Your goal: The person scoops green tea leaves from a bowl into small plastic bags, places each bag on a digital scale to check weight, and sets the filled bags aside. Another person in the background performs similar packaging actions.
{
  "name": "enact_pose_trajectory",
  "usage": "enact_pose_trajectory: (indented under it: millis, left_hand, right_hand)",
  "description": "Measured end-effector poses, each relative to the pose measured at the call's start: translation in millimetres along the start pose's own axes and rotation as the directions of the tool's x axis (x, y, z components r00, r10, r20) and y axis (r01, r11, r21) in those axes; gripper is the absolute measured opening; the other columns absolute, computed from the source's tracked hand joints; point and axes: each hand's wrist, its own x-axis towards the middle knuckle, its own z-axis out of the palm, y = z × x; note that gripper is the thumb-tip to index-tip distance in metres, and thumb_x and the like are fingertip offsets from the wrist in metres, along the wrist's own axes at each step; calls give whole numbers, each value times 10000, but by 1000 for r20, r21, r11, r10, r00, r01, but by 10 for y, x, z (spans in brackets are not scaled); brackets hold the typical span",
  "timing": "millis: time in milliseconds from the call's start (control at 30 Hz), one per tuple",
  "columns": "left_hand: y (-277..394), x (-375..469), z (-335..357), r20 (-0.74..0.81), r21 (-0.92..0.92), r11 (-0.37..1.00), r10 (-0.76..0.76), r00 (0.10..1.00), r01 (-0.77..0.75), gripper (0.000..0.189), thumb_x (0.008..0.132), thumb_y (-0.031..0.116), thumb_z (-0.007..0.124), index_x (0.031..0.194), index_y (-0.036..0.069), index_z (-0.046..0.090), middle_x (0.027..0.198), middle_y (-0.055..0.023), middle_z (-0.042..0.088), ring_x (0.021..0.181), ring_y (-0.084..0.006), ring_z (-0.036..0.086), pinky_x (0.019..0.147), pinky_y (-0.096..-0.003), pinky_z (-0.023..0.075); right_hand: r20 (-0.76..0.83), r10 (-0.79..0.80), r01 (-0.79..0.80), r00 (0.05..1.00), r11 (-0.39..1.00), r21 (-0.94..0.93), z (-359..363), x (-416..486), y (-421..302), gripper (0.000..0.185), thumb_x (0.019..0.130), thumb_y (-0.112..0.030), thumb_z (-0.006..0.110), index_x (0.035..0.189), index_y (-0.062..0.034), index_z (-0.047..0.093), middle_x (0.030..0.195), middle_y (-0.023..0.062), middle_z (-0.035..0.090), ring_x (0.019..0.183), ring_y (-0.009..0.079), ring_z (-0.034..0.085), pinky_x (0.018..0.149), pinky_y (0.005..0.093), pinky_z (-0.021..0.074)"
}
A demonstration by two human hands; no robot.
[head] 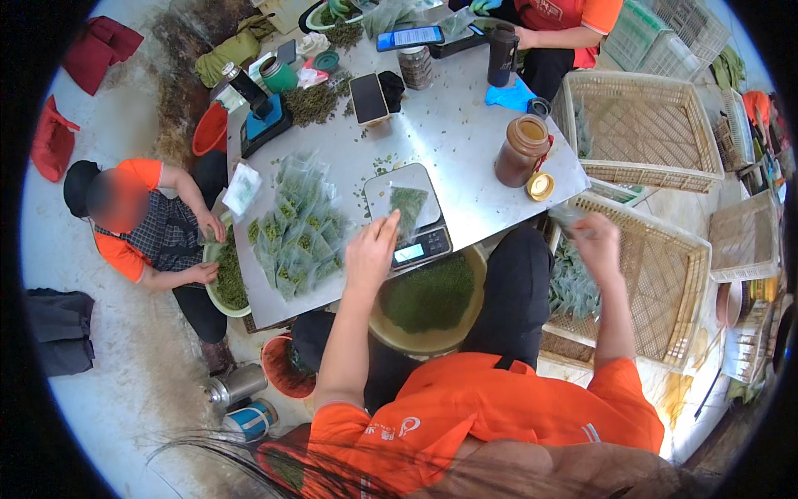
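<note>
My left hand pinches the edge of a small clear plastic bag of green herb bits. That bag lies on the plate of a digital scale at the table's near edge. Out to the right, my right hand grips a second clear plastic bag, blurred, above the near plastic crate. Filled bags lie in that crate's left part. Between my knees, under the table edge, stands a wide basin of fine green bits. A pile of filled bags covers the table's left side.
On the metal table stand a brown jar, its gold lid, a phone and a dark tumbler. Left, a co-worker's hands are over a basin. Another crate is at right.
</note>
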Motion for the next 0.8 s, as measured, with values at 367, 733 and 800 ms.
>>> enact_pose_trajectory:
  millis: [367,733,800]
  left_hand:
    - [656,-1353,-269,427,-213,855,-353,833,472,273,966,209,744,1202,73,727,981,-123,757,868,-315,744,739,-419,600]
    - [712,-2090,215,812,-8,791,-352,466,611,340,999,343,679,1164,55,755,1084,-198,762,975,-394,735,839,-482,592]
    - [616,-2190,526,889,138,805,-358,286,577,390,1009,421,644,1167,88,768,1156,-199,753,1046,-389,729,897,-501,582]
  right_hand:
    - [-139,754,-658,641,448,-605,462,-329,3066,355,1029,-313,574,1280,-123,738,1263,231,715,1152,359,699,988,481,555]
    - [179,558,-523,810,826,-208,1309,-866,2852,588,1045,-365,629,1512,-16,547,1493,239,588,1383,411,554,1140,465,445]
    - [-3,436,-432,900,891,-139,1111,-728,2497,549,1028,-318,670,1474,-11,582,1446,227,617,1349,372,583,1139,435,445]
